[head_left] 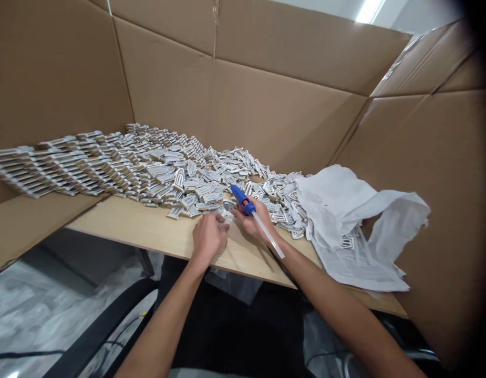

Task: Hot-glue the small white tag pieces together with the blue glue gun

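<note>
We find the work at a close handling step: the right hand point(255, 223) is wrapped around a blue glue gun point(243, 200), whose clear glue stick point(268, 231) projects from the rear, back over the forearm. The left hand point(210, 236) is half curled beside it, thumb and fingers drawn in toward a small grey-and-white piece point(229, 205) at the right fingertips; whether the left pinches anything we cannot tell. The piece is just above the near part of the wooden tabletop point(164, 231), in front of a loose heap point(211, 184) of similar pieces. Farther left we note layered rows of stacked pieces point(89, 163); at right, a crumpled white sheet point(337, 194) lies partly over others. Cardboard panels point(167, 52) enclose the surface. We judge the step in hand to be gluing or readying a single piece; no glue is discernible, and the nozzle's contact cannot be verified. In our judgement, the next move calls for a steady grip on the piece, the nozzle aimed accurately, and the left fingertips kept off the hot end.
</note>
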The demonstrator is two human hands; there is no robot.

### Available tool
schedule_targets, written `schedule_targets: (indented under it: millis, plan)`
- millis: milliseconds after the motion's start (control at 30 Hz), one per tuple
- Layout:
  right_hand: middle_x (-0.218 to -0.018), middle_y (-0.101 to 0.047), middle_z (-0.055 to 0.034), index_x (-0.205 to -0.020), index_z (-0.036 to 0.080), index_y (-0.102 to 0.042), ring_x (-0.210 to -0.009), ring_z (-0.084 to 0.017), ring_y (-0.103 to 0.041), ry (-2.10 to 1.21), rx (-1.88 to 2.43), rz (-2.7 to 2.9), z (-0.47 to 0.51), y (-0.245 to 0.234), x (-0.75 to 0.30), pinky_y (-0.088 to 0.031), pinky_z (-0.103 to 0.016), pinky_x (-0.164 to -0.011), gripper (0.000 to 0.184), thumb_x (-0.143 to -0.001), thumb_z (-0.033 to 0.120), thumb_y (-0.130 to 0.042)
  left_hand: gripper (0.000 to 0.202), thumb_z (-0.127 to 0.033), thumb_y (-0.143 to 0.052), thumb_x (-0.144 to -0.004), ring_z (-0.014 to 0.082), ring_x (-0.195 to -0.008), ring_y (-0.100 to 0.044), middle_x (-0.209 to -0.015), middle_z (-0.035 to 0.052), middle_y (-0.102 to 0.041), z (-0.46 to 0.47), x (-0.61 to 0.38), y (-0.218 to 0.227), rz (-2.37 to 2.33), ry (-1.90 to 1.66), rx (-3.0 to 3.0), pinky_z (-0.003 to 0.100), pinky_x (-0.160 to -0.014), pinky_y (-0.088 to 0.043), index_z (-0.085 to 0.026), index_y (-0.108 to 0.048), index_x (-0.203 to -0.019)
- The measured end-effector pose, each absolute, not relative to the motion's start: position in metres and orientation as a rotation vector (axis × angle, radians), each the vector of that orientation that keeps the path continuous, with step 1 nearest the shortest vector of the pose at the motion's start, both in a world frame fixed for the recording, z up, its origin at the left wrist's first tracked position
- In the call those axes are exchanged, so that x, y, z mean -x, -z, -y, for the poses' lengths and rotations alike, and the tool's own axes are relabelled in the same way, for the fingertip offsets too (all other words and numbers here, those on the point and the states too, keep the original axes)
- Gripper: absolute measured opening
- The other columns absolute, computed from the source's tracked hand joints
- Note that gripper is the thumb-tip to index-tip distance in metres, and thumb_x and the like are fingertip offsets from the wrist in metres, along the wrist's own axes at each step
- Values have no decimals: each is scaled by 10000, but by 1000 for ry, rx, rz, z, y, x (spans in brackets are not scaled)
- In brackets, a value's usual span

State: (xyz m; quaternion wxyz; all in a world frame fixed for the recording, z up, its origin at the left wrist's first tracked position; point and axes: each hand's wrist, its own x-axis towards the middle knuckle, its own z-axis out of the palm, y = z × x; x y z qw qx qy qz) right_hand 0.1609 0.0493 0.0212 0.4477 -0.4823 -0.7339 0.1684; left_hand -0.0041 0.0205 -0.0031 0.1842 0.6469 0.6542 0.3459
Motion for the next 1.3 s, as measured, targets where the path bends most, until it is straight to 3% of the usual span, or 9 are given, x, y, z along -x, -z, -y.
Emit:
schedule_targets:
  millis: [200,333,467,533,667,800,900,1033,1300]
  plan:
    - [-698,-612,26,-762,226,-590,-641,-163,-514,-572,1297,1696,-55,-16,-163,-418,-285,-657,227,-787,393,-742,127,-142,-719,-794,244,-925,-654,-921,52,-700,-20,5,10,-1748,-1180,-1827,320,-807,-436,-201,-627,-860]
    - [-698,-623,16,-764,228,-607,-651,-168,-543,-566,1321,1711,-58,-13,-164,-441,-297,-679,239,-805,424,-737,76,-146,-702,-791,195,-715,-607,-787,28,-691,-20,6,10,-1585,-1328,-1657,290,-693,-422,-194,-651,-820]
    - [-672,-624,22,-782,229,-587,-629,-167,-585,-692,1271,1713,-55,-13,-161,-456,-293,-653,231,-816,413,-723,105,-291,-732,-818,133,-539,-444,-738,21,-645,-18,9,5,-1368,-1513,-1455,264,-544,-355,-187,-746,-811]
    - [-676,-623,20,-774,224,-577,-638,-165,-599,-731,1230,1699,-53,-15,-158,-466,-291,-653,243,-813,414,-724,149,-338,-756,-812,122,-577,-460,-822,35,-650,-18,12,2,-1262,-1617,-1427,252,-554,-376,-189,-772,-809]
    - [-708,-630,6,-757,219,-563,-658,-159,-595,-850,1100,1732,-46,-20,-154,-477,-290,-656,299,-808,451,-744,172,-360,-791,-802,161,-842,-618,-963,72,-674,-17,13,0,-1102,-1700,-1401,217,-672,-461,-189,-776,-787]
    - [-692,-641,-11,-750,218,-558,-645,-177,-616,-889,1068,1799,-39,-22,-153,-478,-303,-635,379,-808,529,-768,274,-421,-817,-777,100,-502,-523,-751,41,-670,-15,11,-2,-941,-1567,-1203,219,-465,-399,-164,-738,-826]
    - [-711,-661,-8,-811,216,-593,-658,-180,-642,-783,1091,1826,-36,-22,-152,-494,-304,-668,353,-849,538,-732,373,-479,-855,-723,93,-407,-494,-715,37,-677,-13,10,-4,-927,-1574,-1084,236,-395,-399,-142,-739,-835]
    - [-756,-662,-5,-915,210,-635,-658,-162,-614,-637,1089,1840,-34,-25,-152,-483,-291,-680,283,-896,489,-676,413,-486,-898,-658,116,-466,-580,-722,40,-696,-13,10,-8,-959,-1632,-1004,239,-445,-501,-127,-761,-810]
    - [-766,-624,1,-883,201,-631,-667,-144,-549,-703,1031,1865,-32,-27,-152,-452,-273,-657,273,-870,463,-704,415,-478,-932,-601,153,-639,-646,-769,54,-726,-15,8,-6,-926,-1672,-956,291,-601,-633,-134,-778,-776]
